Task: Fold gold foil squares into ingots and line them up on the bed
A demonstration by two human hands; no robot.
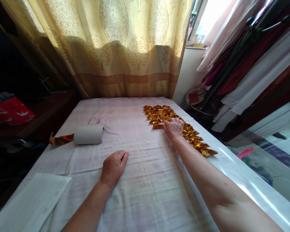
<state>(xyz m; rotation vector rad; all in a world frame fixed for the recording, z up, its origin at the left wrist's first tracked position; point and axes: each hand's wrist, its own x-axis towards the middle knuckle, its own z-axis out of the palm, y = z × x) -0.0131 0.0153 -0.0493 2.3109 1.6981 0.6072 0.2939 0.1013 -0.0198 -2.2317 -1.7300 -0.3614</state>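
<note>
My left hand [115, 166] rests on the cloth-covered table as a loose fist, and nothing shows in it. Farther off to the right, my right hand [173, 127] reaches into a group of folded gold foil ingots [160, 112], laid close together in slanting rows. Its fingers are pinched at the end of a gold foil ingot [158, 127] in the nearest row; the fingertips are partly hidden. More of the folded pieces [198, 141] lie beyond my right wrist, along the table's right side.
A grey-white cardboard roll [88, 134] lies at the left, with a strip of copper-coloured foil [62, 140] beside it. White paper [36, 201] covers the near left corner. A patterned curtain [125, 58] hangs behind the table [135, 187]; clothes [251, 77] hang at the right.
</note>
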